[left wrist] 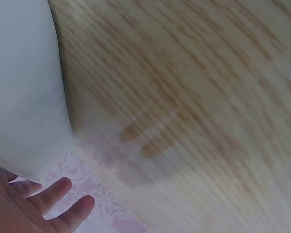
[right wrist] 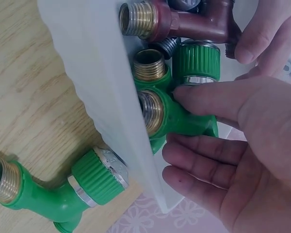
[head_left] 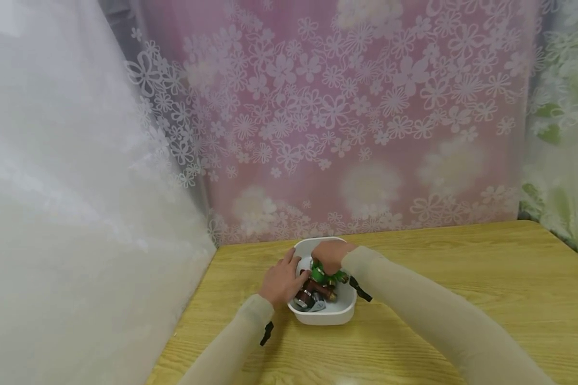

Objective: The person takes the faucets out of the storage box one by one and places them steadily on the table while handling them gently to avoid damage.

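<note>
A white plastic bin [head_left: 325, 319] holds several valve fittings. Inside it, my right hand [head_left: 331, 255] pinches a green valve [right wrist: 179, 111] with brass threaded ends, thumb on its body and fingers along its side. My left hand [head_left: 280, 282] lies over the bin's left rim with fingers spread; in the left wrist view its fingers [left wrist: 63, 199] look extended beside the bin wall. Its thumb side is near a brown-red valve [head_left: 320, 290] with a brass end. Another green valve [right wrist: 63, 199] lies on the table outside the bin in the right wrist view; the right arm hides that spot from the head view.
The bin stands on a yellow wood-grain table [head_left: 443, 278] near its back edge. Behind hangs a pink flowered curtain [head_left: 347, 117], with a whitish sheet [head_left: 77, 187] on the left. A grey metal part [head_left: 317, 306] lies at the bin's near end.
</note>
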Motion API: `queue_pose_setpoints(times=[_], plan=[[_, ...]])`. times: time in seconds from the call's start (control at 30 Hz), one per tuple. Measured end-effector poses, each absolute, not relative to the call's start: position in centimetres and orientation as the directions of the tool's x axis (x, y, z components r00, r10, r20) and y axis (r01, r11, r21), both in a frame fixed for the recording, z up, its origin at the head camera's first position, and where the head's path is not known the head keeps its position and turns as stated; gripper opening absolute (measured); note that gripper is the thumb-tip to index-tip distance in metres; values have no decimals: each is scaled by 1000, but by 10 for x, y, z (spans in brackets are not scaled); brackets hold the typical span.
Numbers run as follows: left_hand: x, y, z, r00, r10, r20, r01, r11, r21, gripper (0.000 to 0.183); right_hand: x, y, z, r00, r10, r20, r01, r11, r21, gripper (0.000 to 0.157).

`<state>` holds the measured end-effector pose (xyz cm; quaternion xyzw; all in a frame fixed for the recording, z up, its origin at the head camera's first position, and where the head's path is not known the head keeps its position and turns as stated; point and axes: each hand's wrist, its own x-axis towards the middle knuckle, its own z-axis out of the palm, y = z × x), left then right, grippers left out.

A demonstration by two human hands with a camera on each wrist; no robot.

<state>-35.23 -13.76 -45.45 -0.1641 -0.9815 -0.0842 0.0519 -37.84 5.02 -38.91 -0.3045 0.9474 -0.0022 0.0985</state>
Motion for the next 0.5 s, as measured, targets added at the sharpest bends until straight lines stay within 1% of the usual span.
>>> queue_pose_setpoints(times=[0.3,0.5], plan=[[-353,-137,-455,-941,312,132,329,934,139,62,-379,51,-392,-802,-571,-175,-571,819,-54,28],[-352,-138,-456,-941,311,131,329,933,145,62,-381,51,-396,-805,-575,-144,-577,816,-32,24]])
